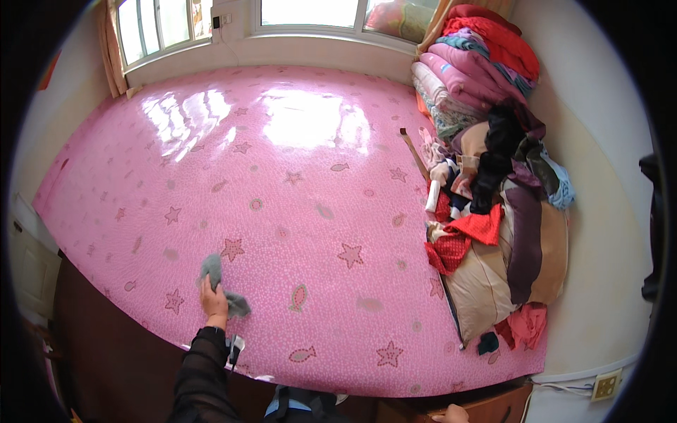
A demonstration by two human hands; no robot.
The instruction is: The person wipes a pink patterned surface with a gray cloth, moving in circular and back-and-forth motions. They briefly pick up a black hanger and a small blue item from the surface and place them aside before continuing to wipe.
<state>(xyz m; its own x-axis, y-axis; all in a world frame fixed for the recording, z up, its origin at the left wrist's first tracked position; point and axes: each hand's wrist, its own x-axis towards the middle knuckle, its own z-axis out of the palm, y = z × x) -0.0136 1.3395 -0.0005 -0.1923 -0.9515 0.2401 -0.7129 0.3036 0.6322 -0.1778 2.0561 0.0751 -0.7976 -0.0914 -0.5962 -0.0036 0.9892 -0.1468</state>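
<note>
My left hand (212, 299) reaches out from a dark sleeve and presses a grey cloth (211, 268) flat on a shiny pink sheet (296, 211) printed with stars and fish. The cloth sticks out above and to the right of my fingers. Only a sliver of my right hand (451, 416) shows at the bottom edge, resting by the wooden edge; its fingers are mostly out of view.
A heap of clothes, a beige cushion and folded quilts (493, 183) lies along the right wall. Windows (282, 14) run across the far side. A dark wooden edge (127, 352) borders the near side. A wall socket (605, 384) sits low on the right.
</note>
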